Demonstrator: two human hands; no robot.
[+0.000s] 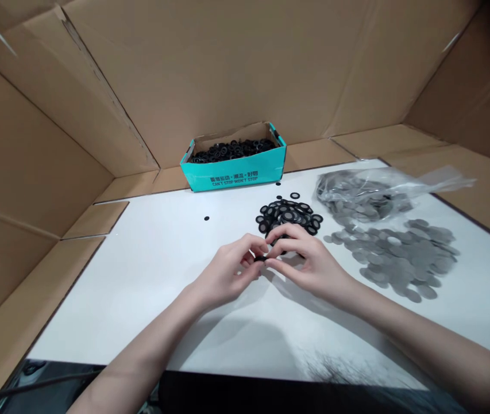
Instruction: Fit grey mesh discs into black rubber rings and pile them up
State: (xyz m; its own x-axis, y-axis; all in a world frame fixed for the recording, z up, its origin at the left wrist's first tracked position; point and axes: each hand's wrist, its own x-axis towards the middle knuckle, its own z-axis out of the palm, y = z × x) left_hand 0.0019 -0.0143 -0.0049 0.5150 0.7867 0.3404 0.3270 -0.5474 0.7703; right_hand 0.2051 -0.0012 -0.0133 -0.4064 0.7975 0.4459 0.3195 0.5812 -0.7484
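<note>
A small black ring (261, 259) is seen nearly edge-on between my two hands, just above the white table. My left hand (231, 267) pinches its left side with thumb and fingers. From the other side, my right hand (309, 259) has its thumb and curled fingers closed at the ring's right edge. Whether a disc sits inside the ring cannot be seen. Right behind my fingers lies a pile of black rings with grey centres (288, 215), partly hidden by my right hand. Many loose grey mesh-like discs (404, 259) are spread to the right of that hand.
A turquoise box (234, 172) full of black rings stands at the back. Behind the grey discs lies a clear plastic bag (365, 192) holding more of them. One small black piece (207, 218) rests alone on the white table (150, 276). Cardboard walls (245, 69) enclose the table.
</note>
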